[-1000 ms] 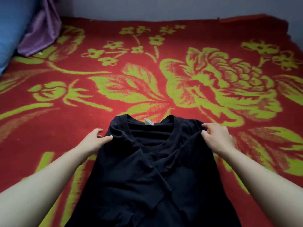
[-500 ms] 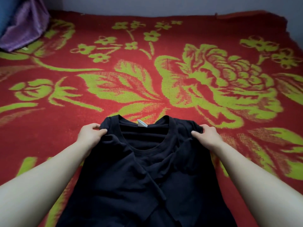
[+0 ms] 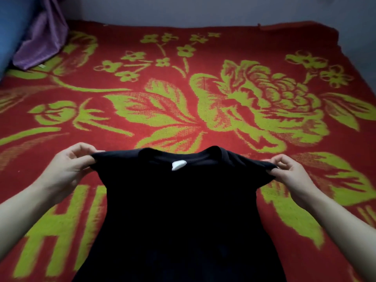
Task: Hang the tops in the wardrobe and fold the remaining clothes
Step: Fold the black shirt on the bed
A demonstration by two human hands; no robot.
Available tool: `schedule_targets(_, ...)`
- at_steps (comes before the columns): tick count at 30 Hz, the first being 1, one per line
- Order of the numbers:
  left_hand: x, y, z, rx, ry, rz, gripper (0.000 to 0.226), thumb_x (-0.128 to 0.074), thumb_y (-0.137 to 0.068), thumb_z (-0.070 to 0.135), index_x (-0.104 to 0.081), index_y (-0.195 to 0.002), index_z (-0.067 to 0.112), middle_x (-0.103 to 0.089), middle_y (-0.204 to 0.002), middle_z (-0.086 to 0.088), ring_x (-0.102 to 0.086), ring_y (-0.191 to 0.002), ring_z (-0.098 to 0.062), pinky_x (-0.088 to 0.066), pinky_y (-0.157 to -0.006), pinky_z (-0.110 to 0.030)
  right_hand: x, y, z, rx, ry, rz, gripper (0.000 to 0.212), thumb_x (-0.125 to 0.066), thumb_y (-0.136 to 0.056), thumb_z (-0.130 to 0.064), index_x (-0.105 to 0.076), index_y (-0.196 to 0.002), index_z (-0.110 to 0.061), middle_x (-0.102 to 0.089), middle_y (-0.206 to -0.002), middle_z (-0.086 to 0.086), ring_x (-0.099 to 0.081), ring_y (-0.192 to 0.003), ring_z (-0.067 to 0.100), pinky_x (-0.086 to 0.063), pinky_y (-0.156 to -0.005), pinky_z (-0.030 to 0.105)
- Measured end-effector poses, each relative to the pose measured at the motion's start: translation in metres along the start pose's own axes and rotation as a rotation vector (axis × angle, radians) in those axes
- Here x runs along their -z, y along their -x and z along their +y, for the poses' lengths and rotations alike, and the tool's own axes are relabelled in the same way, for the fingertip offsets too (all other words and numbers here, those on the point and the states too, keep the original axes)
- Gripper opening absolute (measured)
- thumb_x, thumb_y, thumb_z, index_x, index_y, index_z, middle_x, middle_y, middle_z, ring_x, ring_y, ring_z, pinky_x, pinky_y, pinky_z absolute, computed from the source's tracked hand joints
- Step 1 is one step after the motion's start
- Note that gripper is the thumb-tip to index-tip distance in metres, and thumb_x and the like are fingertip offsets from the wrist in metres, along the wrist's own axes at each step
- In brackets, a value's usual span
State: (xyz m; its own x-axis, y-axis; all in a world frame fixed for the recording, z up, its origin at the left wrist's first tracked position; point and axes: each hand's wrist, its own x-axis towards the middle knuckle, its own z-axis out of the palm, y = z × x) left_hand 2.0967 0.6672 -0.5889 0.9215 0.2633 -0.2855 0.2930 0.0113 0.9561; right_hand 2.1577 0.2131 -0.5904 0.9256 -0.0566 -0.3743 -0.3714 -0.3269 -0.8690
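A black T-shirt (image 3: pixel 181 210) with a white neck label (image 3: pixel 178 165) is held up above the bed, stretched flat by its shoulders. My left hand (image 3: pixel 70 166) pinches the left shoulder seam between thumb and fingers. My right hand (image 3: pixel 290 173) pinches the right shoulder seam the same way. The shirt's lower part hangs down out of the frame's bottom edge.
A red blanket with large yellow-green flowers (image 3: pixel 244 102) covers the bed. A purple cloth (image 3: pixel 42 35) lies bunched at the far left corner beside a blue pillow (image 3: pixel 10 27). A pale wall (image 3: pixel 203 9) runs behind the bed.
The shirt lay crumpled on the blanket with my hands at its shoulders. Both hands have since lifted it and pulled apart, so it now hangs taut and smooth.
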Motion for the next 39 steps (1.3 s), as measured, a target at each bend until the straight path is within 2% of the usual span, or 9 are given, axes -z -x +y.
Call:
schedule_targets(6,0.036,0.091,-0.032,-0.026,-0.315,-0.258,0.045,-0.048,-0.077,-0.027,-0.069,-0.066,0.011,-0.074,-0.089,-0.008,-0.069,-0.089,-0.009,-0.051,-0.081,-0.013,0.037,0.075,0.022,0.056,0.293,-0.17,0.024,-0.061,-0.079,0.012,-0.053,-0.067,-0.007,-0.06,-0.112,-0.01,-0.053,-0.111,0.015,-0.037,-0.093,0.034)
schedule_targets(9,0.045,0.129,-0.057,-0.079,-0.542,-0.416,0.055,-0.052,-0.07,-0.034,-0.071,-0.066,0.018,-0.074,-0.089,0.003,-0.065,-0.095,0.0,-0.047,-0.084,-0.01,0.04,0.109,0.047,0.186,0.475,-0.239,0.044,-0.064,-0.073,0.017,-0.053,-0.071,-0.026,-0.054,-0.126,-0.002,-0.045,-0.12,-0.002,-0.028,-0.1,0.018)
schedule_targets(13,0.026,0.163,-0.073,-0.503,-1.182,-0.584,0.026,-0.05,-0.057,0.004,-0.064,-0.054,0.025,-0.067,-0.088,0.027,-0.068,-0.086,-0.001,-0.045,-0.074,-0.015,0.029,0.142,0.085,0.311,1.226,-0.443,0.029,-0.068,-0.076,-0.021,-0.045,-0.082,-0.038,-0.005,-0.153,-0.006,0.0,-0.143,0.013,-0.024,-0.108,0.03)
schedule_targets(16,0.008,0.18,-0.083,-0.558,-1.542,-0.639,0.026,-0.075,-0.028,0.024,-0.061,-0.05,0.026,-0.074,-0.089,0.004,-0.071,-0.08,-0.015,-0.052,-0.071,-0.025,0.01,0.156,0.096,0.363,1.454,-0.403,0.047,-0.085,-0.023,-0.035,-0.059,-0.062,-0.028,-0.056,-0.129,0.02,-0.057,-0.116,0.032,-0.055,-0.076,0.042)
schedule_targets(22,-0.035,0.181,-0.093,-0.494,-1.629,-0.457,0.048,-0.037,-0.073,0.027,-0.066,-0.109,0.014,-0.065,-0.116,-0.017,-0.06,-0.106,-0.031,-0.043,-0.086,-0.042,-0.034,0.154,0.078,0.482,1.407,-0.31,0.056,-0.086,-0.041,-0.028,-0.071,-0.094,-0.016,-0.055,-0.131,0.018,-0.056,-0.119,0.034,-0.052,-0.084,0.045)
schedule_targets(26,-0.055,0.168,-0.094,-0.197,-1.665,-0.372,0.057,-0.024,-0.095,0.046,-0.044,-0.14,0.017,-0.034,-0.148,-0.017,-0.041,-0.132,-0.033,-0.042,-0.098,-0.049,-0.051,0.134,0.09,0.33,1.397,-0.412,0.064,-0.035,-0.096,-0.046,-0.004,-0.15,-0.031,0.014,-0.157,0.005,0.009,-0.145,0.024,-0.009,-0.116,0.04)
schedule_targets(29,-0.027,0.149,-0.115,0.192,-1.795,-0.365,0.06,-0.018,-0.098,0.05,0.007,-0.149,0.03,0.011,-0.158,-0.004,0.006,-0.145,-0.025,-0.01,-0.114,-0.046,-0.037,0.117,0.099,0.087,1.311,-0.323,0.06,-0.028,-0.096,-0.052,-0.006,-0.15,-0.034,0.001,-0.159,-0.002,-0.001,-0.146,0.021,-0.019,-0.112,0.039)
schedule_targets(33,0.028,0.143,-0.113,0.521,-1.87,-0.209,0.051,-0.02,-0.099,0.046,-0.033,-0.143,0.025,-0.005,-0.158,-0.007,-0.001,-0.144,-0.029,-0.014,-0.114,-0.05,0.01,0.111,0.111,-0.391,1.05,-0.07,0.056,-0.03,-0.096,-0.054,-0.037,-0.138,-0.019,-0.042,-0.143,0.01,-0.036,-0.131,0.033,-0.034,-0.101,0.044)
schedule_targets(39,-0.007,0.119,-0.092,0.116,-1.665,-0.012,0.055,-0.042,-0.094,0.04,-0.03,-0.145,0.023,-0.02,-0.155,-0.009,-0.016,-0.142,-0.026,-0.023,-0.11,-0.041,0.004,0.094,0.092,-0.026,1.17,-0.02,0.054,-0.046,-0.094,-0.041,-0.036,-0.139,-0.014,-0.036,-0.146,0.011,-0.029,-0.135,0.027,-0.032,-0.106,0.039)
